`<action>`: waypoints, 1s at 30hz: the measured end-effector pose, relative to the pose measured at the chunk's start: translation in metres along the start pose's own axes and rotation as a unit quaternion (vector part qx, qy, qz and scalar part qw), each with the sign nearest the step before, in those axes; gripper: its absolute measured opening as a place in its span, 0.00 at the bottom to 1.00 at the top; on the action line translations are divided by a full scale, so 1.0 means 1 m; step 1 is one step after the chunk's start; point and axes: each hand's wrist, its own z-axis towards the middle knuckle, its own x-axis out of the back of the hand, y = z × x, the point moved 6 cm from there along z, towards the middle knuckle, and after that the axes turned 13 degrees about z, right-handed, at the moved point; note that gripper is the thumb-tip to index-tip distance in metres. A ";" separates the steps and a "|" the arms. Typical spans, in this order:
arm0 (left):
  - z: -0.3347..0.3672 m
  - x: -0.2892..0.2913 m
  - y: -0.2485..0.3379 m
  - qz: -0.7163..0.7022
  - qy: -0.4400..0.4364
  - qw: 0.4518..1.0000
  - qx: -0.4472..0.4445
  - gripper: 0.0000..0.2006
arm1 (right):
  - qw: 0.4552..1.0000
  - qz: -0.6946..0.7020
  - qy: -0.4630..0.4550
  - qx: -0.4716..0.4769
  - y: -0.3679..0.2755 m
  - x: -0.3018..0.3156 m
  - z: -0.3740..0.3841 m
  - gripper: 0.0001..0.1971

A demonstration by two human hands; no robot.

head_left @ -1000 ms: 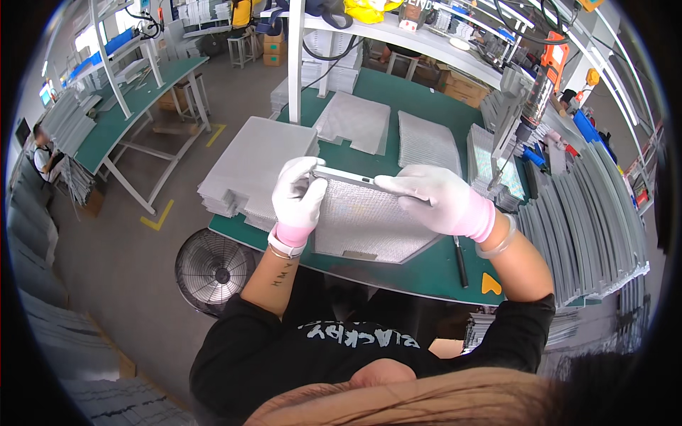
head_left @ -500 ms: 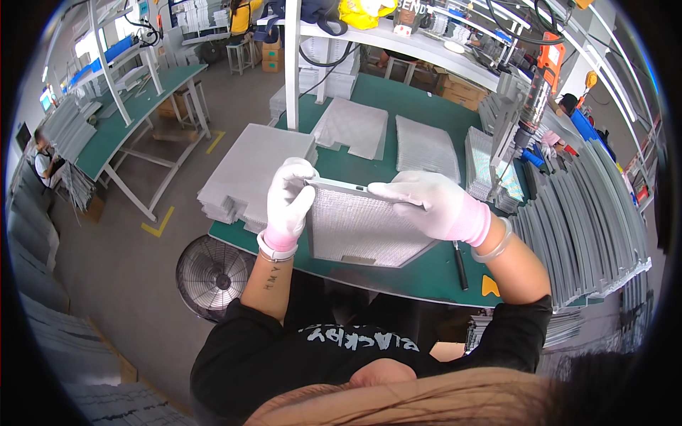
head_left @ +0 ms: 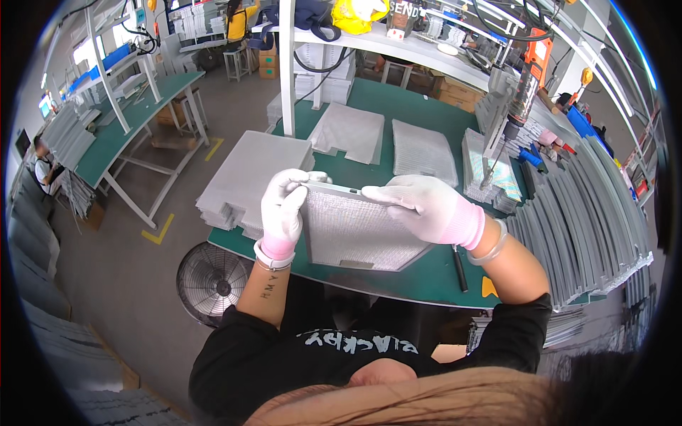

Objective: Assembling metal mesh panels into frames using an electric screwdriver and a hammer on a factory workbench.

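Your gloved left hand [head_left: 282, 213] and gloved right hand [head_left: 430, 207] are both clamped on the grey mesh panel [head_left: 359, 231], which sits at the centre of the frame. Your left thumb and curled fingers close on its upper-left corner; your right thumb and fingers pinch the upper rim farther along, just right of a small dark slot. The rest of the panel slopes down below your grip toward the lower middle of the frame, its mesh face toward you. You can't tell whether its lower edge touches the green table [head_left: 405, 96]. Left of your left hand is a stack of pale panels [head_left: 256, 167]; below your right hand, at lower right of centre, lies a dark-handled tool [head_left: 460, 273] near a yellow piece [head_left: 489, 287].
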 end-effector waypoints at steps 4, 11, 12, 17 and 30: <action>-0.002 0.002 -0.003 -0.041 -0.011 0.999 0.013 0.11 | 1.000 -0.002 0.011 0.016 -0.006 0.000 0.002 0.22; -0.008 -0.004 -0.002 0.011 -0.098 0.986 -0.138 0.18 | 0.999 -0.047 -0.016 0.009 -0.010 -0.001 0.001 0.22; -0.009 -0.004 -0.009 0.008 -0.099 0.986 -0.137 0.18 | 0.997 -0.071 -0.035 0.002 -0.010 -0.002 0.000 0.22; -0.014 0.015 -0.028 0.093 -0.035 0.988 -0.117 0.19 | 0.957 -0.207 0.164 0.124 -0.031 0.021 -0.030 0.18; 0.054 -0.081 0.055 0.385 -0.191 0.878 -0.212 0.15 | 0.720 -0.236 0.163 -0.632 0.167 -0.109 -0.357 0.21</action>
